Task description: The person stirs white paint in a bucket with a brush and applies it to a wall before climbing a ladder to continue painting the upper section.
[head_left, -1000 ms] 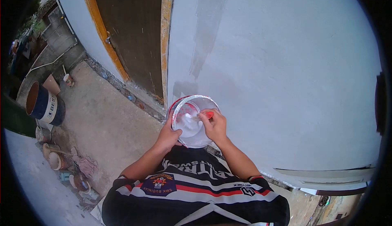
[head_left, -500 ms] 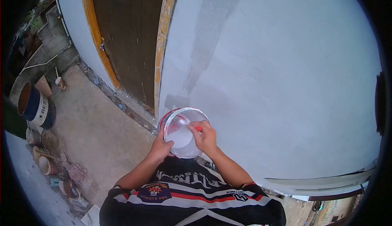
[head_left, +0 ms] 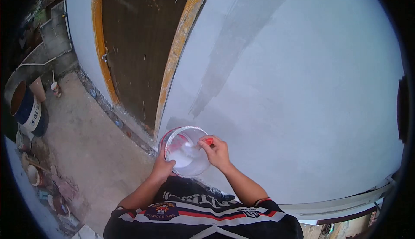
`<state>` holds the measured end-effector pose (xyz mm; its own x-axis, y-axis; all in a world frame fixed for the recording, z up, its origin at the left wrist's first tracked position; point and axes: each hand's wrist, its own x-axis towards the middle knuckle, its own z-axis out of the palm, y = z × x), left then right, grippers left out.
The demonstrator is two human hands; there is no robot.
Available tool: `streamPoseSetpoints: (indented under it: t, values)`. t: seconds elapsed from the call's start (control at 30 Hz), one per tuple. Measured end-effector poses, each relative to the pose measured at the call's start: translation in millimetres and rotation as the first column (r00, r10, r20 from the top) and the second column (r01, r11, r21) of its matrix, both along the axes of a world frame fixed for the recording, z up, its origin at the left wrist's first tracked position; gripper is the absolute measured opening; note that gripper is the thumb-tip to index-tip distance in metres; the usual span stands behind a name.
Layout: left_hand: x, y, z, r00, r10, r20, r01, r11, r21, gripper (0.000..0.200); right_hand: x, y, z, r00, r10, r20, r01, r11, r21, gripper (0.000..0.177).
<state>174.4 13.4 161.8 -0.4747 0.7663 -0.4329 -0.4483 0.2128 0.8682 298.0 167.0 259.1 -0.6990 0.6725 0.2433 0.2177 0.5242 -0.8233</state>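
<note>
My left hand (head_left: 164, 168) grips the side of a round paint bucket (head_left: 199, 164), its thumb over the near rim. White paint (head_left: 178, 158) lies in the bottom, and red shows along the bucket's left side. In my right hand (head_left: 218, 154) is a paintbrush with a red handle (head_left: 209, 141). Its pale bristle end, somewhat blurred, points down and left inside the bucket, over the paint. The bucket is held tilted in front of my chest, close to the light wall (head_left: 302, 92).
A darker grey streak (head_left: 225, 49) runs down the wall. Left of it stands a brown door (head_left: 136, 44) in a worn yellow frame (head_left: 179, 44). On the concrete floor (head_left: 95, 139), a blue drum (head_left: 38, 120) and several pails (head_left: 35, 175) line the left side.
The bucket and both hands sit slightly lower and further left in view. The brush has shifted within the bucket. The view has turned a little, with the door and wall streak leaning more.
</note>
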Motion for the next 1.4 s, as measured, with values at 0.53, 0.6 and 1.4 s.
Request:
streamPoseSetpoints:
  t: [0.53,0.6,1.4]
  values:
    - [-42,-70,-22,0.947,0.313,0.07,-0.305,0.946,-0.109,0.084,7,50,-83,0.767,-0.639,0.06,0.182,0.127,-0.975,0.027]
    - [-46,-74,-25,0.935,0.353,0.041,-0.347,0.932,-0.103,0.076,8,49,-102,0.742,-0.662,0.106,0.106,-0.039,-0.994,0.026]
    - [-52,-97,-21,0.95,0.309,-0.035,-0.309,0.924,-0.225,0.066,-116,36,-186,0.521,-0.853,-0.006,-0.259,-0.151,-0.954,0.022]
